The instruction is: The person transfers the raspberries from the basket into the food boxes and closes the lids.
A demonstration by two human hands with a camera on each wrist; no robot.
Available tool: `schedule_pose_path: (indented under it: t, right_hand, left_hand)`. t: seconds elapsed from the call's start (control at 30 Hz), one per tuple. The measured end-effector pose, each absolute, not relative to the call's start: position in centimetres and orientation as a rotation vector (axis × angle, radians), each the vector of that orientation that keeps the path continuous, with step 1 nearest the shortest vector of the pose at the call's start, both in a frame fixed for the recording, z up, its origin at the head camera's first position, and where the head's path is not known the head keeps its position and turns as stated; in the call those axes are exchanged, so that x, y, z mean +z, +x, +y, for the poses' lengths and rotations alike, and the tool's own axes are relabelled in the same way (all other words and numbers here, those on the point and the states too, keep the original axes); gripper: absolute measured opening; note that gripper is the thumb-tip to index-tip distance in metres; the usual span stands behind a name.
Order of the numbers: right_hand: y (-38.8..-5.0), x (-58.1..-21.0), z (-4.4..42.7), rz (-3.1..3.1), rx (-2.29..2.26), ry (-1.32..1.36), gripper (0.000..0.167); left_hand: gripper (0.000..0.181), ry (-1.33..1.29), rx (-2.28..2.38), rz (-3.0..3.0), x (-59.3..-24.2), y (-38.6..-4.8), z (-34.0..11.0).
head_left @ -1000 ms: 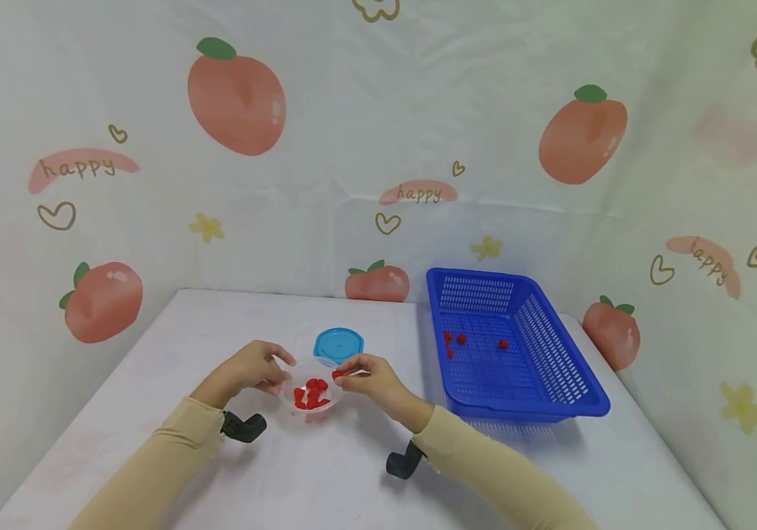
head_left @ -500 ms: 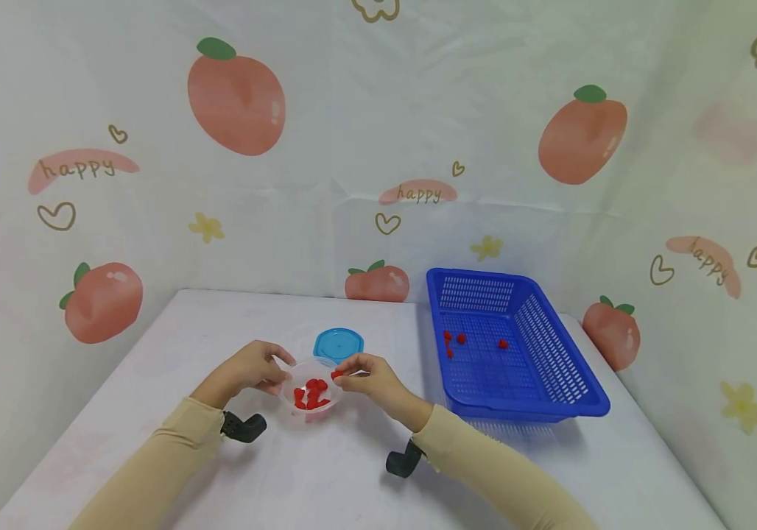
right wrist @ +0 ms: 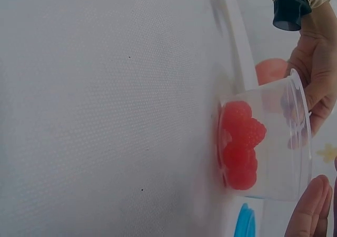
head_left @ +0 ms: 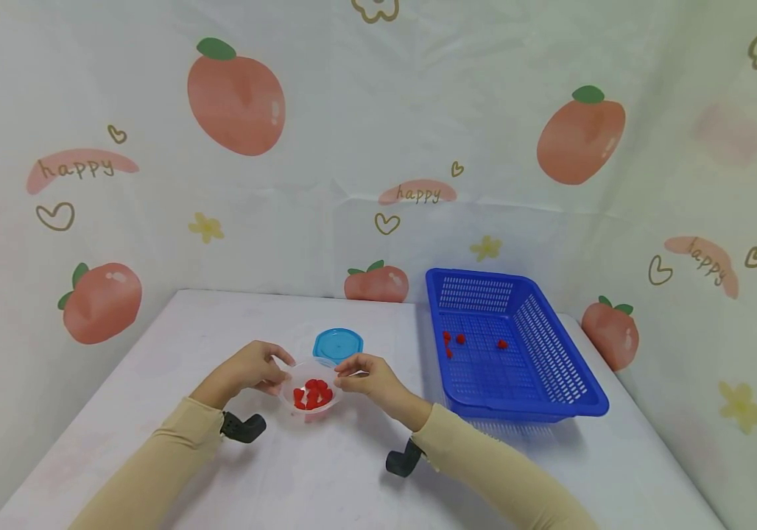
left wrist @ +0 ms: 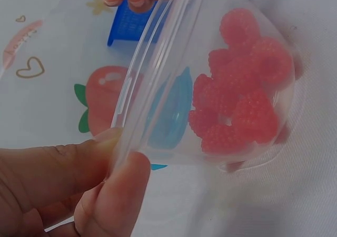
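Note:
A clear plastic container (head_left: pixel 289 374) stands on the white table with several raspberries (head_left: pixel 313 395) at its bottom. My left hand (head_left: pixel 254 370) pinches its rim at the left, thumb on one side and fingers on the other. In the left wrist view the raspberries (left wrist: pixel 245 84) show through the see-through wall. Over the right part of the rim is my right hand (head_left: pixel 378 383), with no raspberry visible between its fingertips. The right wrist view has its fingers (right wrist: pixel 310 208) extended beside the rim.
Behind the container lies a blue lid (head_left: pixel 338 344) flat on the table. To the right stands a blue plastic basket (head_left: pixel 518 408) with several raspberries (head_left: pixel 461 338) on its floor. A fruit-printed cloth (head_left: pixel 312 243) hangs behind the table. Each wrist carries a black camera mount (head_left: pixel 403 460).
The raspberry that my right fingertips held has dropped into the container, at the right of the others. Both hands have stayed where they were.

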State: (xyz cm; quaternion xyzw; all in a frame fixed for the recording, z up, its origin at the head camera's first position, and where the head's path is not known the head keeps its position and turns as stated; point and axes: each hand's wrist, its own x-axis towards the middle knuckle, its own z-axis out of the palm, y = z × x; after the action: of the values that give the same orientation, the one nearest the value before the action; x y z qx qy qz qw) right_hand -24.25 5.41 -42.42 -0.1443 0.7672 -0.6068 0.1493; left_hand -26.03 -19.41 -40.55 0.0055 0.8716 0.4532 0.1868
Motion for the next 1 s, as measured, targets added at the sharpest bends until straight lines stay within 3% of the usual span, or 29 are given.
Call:
schedule_pose_path:
  t: [0.17, 0.6, 1.0]
  right_hand:
    - [-23.9, -41.6, 5.4, 2.210, -1.734, -0.416, 0.024]
    - [-24.7, -42.9, 6.0, 2.177, -1.742, -0.450, 0.034]
    - [-23.1, -38.8, 9.6, 2.107, -1.850, -0.520, 0.030]
  left_hand:
    - [0.034, 0.017, 1.276, 2.454, -40.5, -26.0, -19.4]
    - [0.033, 0.024, 1.266, 2.458, -40.6, -26.1, -19.4]
    - [0.031, 0.028, 1.269, 2.450, -40.8, -26.4, -19.5]
